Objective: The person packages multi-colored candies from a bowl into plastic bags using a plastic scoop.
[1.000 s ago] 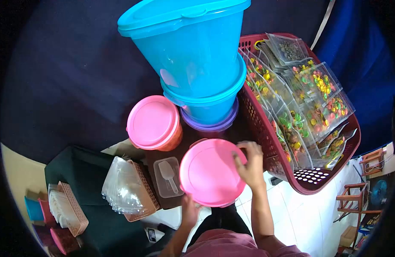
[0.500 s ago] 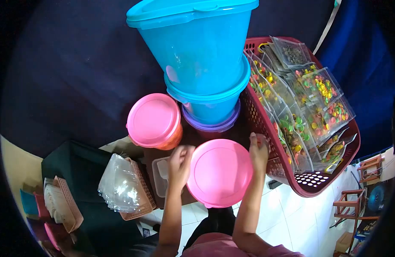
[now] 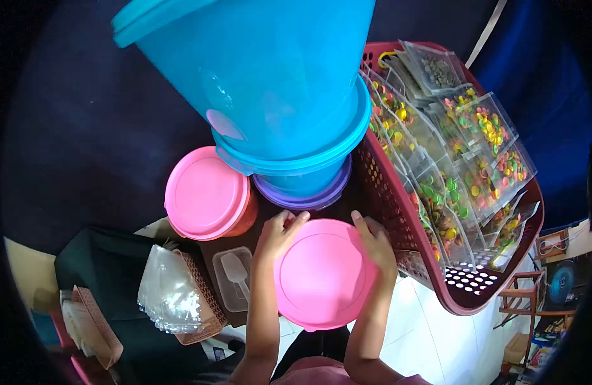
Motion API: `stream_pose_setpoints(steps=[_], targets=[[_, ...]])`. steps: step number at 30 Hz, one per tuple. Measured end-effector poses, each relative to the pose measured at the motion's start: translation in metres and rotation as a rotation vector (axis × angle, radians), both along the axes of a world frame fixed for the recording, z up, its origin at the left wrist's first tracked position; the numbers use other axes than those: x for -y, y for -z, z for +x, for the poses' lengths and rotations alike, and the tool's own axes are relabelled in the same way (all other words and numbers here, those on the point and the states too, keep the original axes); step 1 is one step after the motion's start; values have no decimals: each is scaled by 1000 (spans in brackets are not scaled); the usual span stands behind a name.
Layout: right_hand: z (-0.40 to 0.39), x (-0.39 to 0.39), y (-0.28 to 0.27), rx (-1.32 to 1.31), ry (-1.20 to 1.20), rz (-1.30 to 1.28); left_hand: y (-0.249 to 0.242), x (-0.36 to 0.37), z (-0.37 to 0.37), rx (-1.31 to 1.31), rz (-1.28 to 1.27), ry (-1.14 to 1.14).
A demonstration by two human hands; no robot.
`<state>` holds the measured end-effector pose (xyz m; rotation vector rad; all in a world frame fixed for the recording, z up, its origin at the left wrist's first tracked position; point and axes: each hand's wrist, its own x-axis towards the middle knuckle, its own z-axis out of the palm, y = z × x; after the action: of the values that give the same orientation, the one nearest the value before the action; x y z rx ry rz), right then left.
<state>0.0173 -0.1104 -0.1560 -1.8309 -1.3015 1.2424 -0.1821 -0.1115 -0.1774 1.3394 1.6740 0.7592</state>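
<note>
A round tub with a pink lid (image 3: 325,274) is right in front of me, its lid on and its body hidden beneath. My left hand (image 3: 281,237) curls at the far left of the rim, thumb beside the lid. At the far right edge, my right hand (image 3: 375,245) grips with bent fingers, close to the maroon basket. Left of my left forearm lies a clear plastic box (image 3: 223,282) with a white scoop (image 3: 234,268) in it. A second pink-lidded tub (image 3: 209,192) stands beyond my left hand.
Large blue tubs (image 3: 264,83) stack on a purple-lidded tub (image 3: 308,200) at the back. The maroon basket (image 3: 395,183) holds several bags of colourful snacks (image 3: 488,128). A brown basket (image 3: 203,330) with clear plastic bags (image 3: 174,292) sits left.
Both hands have come to the far rim of the pink lid. The view has shifted, so the blue tubs look nearer and the scoop now shows beside my left forearm.
</note>
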Motion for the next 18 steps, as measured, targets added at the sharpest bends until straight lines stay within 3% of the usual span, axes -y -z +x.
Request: stream_pose_setpoints(steps=[8, 14, 18], targets=[[3, -3, 18, 74, -92, -80, 8, -5, -6, 32, -183, 134], [3, -6, 23, 88, -147, 22, 5, -4, -1, 69, -123, 87], [0, -5, 20, 131, -153, 33, 8, -3, 0, -69, -68, 118]])
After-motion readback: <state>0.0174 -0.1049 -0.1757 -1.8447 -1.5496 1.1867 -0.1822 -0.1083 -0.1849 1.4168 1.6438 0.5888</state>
